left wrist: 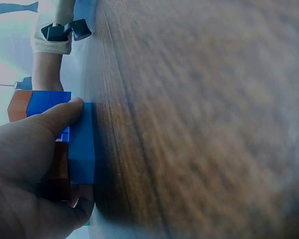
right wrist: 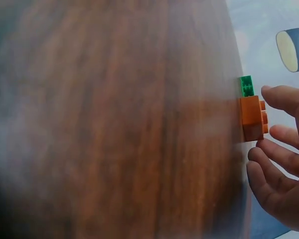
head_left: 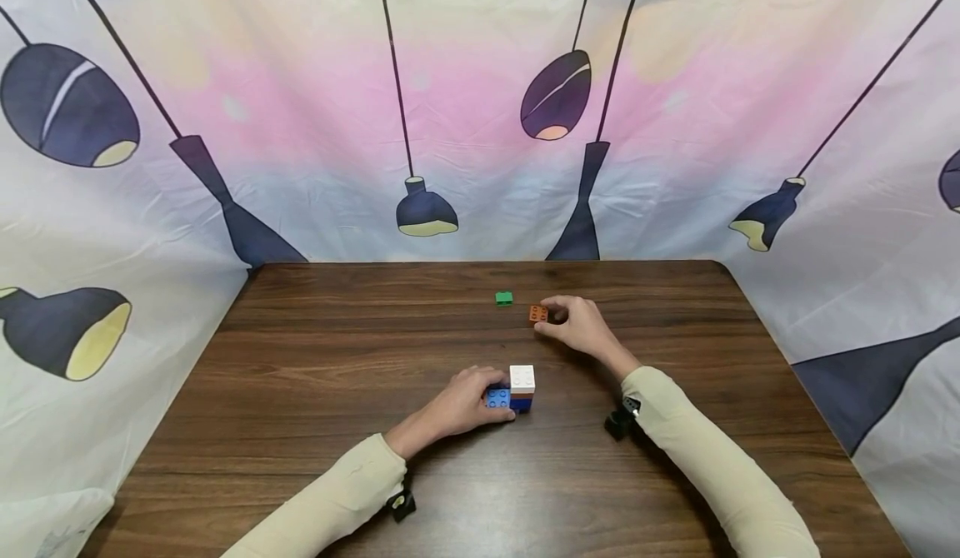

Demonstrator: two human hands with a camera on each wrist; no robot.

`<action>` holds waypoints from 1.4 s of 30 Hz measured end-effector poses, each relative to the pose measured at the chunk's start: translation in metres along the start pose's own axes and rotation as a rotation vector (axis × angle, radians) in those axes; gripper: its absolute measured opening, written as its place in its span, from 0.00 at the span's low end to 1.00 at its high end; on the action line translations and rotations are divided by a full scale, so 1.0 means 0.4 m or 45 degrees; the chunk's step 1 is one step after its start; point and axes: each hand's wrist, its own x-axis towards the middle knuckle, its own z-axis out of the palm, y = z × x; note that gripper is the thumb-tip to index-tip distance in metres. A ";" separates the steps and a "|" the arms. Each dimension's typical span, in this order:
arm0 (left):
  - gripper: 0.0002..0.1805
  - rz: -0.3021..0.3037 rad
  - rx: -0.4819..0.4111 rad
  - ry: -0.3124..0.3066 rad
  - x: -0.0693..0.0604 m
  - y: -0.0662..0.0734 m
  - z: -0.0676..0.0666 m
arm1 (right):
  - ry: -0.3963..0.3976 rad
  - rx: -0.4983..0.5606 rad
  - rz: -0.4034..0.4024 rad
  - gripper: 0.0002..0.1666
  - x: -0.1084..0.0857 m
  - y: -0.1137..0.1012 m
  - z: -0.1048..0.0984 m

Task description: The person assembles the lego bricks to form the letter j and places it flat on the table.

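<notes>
One studded orange block (head_left: 537,314), seemingly plastic, beside right grip (head_left: 583,326)

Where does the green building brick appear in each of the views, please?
Head: green building brick, slightly right of and below centre.
Left wrist: probably the green sliver at lower left.
Right wrist: green building brick, upper right, just above the orange building brick.
Shared landmark: the wooden table.

On and around the wooden table (head_left: 337,333), no surface is bearing legible lettering, labels, brands, numbers or signs.
</notes>
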 end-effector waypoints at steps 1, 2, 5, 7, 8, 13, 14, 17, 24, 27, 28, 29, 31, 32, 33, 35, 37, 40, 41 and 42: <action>0.20 0.002 0.002 0.002 0.000 0.000 0.000 | -0.002 0.001 0.003 0.30 0.002 0.002 0.001; 0.20 0.005 0.006 0.005 0.000 0.000 0.000 | -0.004 0.003 0.011 0.30 0.004 0.003 0.002; 0.20 0.013 0.015 0.012 0.000 0.000 -0.001 | -0.013 0.012 0.023 0.30 0.009 0.007 0.003; 0.20 0.013 0.019 0.015 0.000 0.001 -0.002 | -0.023 0.016 0.030 0.30 0.011 0.007 0.002; 0.20 0.012 0.018 0.014 0.000 0.001 -0.002 | -0.029 0.017 0.031 0.30 0.012 0.008 0.002; 0.20 -0.006 0.008 -0.004 -0.001 0.002 -0.003 | -0.060 0.015 0.052 0.31 0.016 0.006 0.001; 0.20 -0.010 0.004 -0.008 -0.002 0.002 -0.003 | -0.062 0.011 0.056 0.31 0.016 0.006 0.002; 0.20 -0.015 -0.002 -0.010 -0.001 0.002 -0.002 | -0.066 -0.003 0.056 0.32 0.018 0.006 0.003; 0.20 -0.004 0.013 -0.006 -0.001 0.001 -0.001 | -0.075 -0.054 0.069 0.28 0.020 0.004 0.003; 0.20 0.010 0.025 0.001 0.000 0.000 0.000 | -0.080 -0.054 0.074 0.26 0.017 0.000 -0.001; 0.20 0.013 0.027 0.003 0.000 0.000 0.000 | -0.082 -0.052 0.072 0.26 0.015 -0.001 -0.002; 0.20 0.015 0.028 0.004 0.000 0.000 0.000 | -0.084 -0.050 0.069 0.26 0.014 -0.001 -0.004; 0.20 0.016 0.027 0.006 -0.001 0.000 0.000 | -0.086 -0.044 0.064 0.26 0.011 -0.001 -0.007; 0.20 0.016 0.025 0.006 -0.001 0.000 0.000 | -0.087 -0.042 0.058 0.26 0.010 0.000 -0.009; 0.20 0.015 0.022 0.006 -0.001 -0.001 0.000 | -0.087 -0.039 0.057 0.26 0.009 0.000 -0.011; 0.19 0.010 0.017 0.004 -0.001 0.000 0.000 | -0.085 -0.031 0.053 0.26 0.005 0.001 -0.014; 0.19 0.007 0.014 0.005 -0.001 0.001 0.000 | -0.076 -0.020 0.049 0.26 0.000 0.000 -0.018; 0.19 0.002 0.014 0.005 0.000 0.002 0.000 | -0.064 -0.005 0.037 0.26 -0.009 -0.008 -0.027; 0.19 0.001 0.014 0.004 0.000 0.002 0.000 | -0.056 0.002 0.031 0.26 -0.012 -0.012 -0.030; 0.19 0.000 0.014 0.003 0.000 0.001 -0.001 | -0.052 0.011 0.027 0.26 -0.016 -0.017 -0.034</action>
